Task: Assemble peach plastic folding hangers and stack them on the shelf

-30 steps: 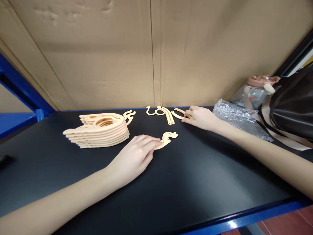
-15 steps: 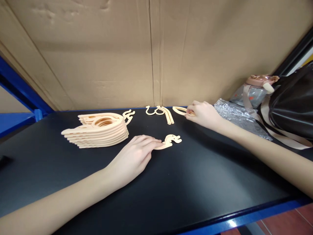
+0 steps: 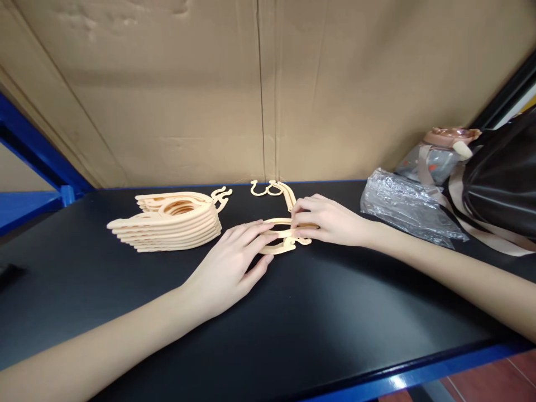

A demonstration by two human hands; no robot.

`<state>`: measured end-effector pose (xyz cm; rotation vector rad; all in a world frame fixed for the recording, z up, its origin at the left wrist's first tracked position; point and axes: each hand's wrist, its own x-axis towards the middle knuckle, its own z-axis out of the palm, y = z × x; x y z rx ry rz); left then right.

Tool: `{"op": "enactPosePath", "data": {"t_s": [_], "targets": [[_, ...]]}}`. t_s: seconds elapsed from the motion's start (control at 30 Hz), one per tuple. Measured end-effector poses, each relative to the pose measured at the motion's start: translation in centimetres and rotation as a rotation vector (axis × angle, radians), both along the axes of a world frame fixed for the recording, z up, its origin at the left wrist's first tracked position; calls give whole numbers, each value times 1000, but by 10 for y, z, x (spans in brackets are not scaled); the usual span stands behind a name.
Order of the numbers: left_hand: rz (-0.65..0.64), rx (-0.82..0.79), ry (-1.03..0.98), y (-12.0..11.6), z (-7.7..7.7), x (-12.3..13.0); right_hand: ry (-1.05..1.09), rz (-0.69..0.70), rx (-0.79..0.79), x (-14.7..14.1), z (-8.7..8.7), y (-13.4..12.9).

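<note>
Cream plastic hanger parts lie on the black table. My left hand (image 3: pixel 234 268) rests with its fingers on a hanger piece (image 3: pixel 278 249) in the middle, its thumb apart from the other fingers. Just to the right, my right hand (image 3: pixel 330 220) pinches a curved oval piece (image 3: pixel 278 221) and holds it against the piece under my left hand. A neat stack of cream hangers (image 3: pixel 167 229) stands at the left, small hooks (image 3: pixel 221 196) at its right end. Behind my hands lie loose hooks (image 3: pixel 260 190) and a narrow curved arm piece (image 3: pixel 288 195).
At the right are a crumpled clear plastic bag (image 3: pixel 402 206), a bottle with a pink lid (image 3: pixel 439 156) and a black bag (image 3: pixel 502 173) with a beige strap. Cardboard (image 3: pixel 188 89) stands behind the table; a blue frame (image 3: pixel 33 145) is at the left.
My right hand has moved left and nearer to me with the curved oval piece, bringing it to my left hand. My left thumb has spread away from the fingers.
</note>
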<state>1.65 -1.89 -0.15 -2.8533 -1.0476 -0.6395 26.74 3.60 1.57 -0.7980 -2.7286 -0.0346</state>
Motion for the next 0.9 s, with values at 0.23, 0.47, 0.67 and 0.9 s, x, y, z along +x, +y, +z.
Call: {"op": "enactPosePath", "data": {"t_s": [0.23,0.47,0.67,0.9], "targets": [[-12,-1,-16,1,0,0,64,-77,-12,2,-5,9],[-95,-51,-49,0,1,0,57,-25,-50,2,-8,8],[-94,-15,-81,-2,4,1,132,-4,-210,-3,-4,-1],[60,82,21,5,1,-2,191,-54,-219,-2,-6,4]]}}
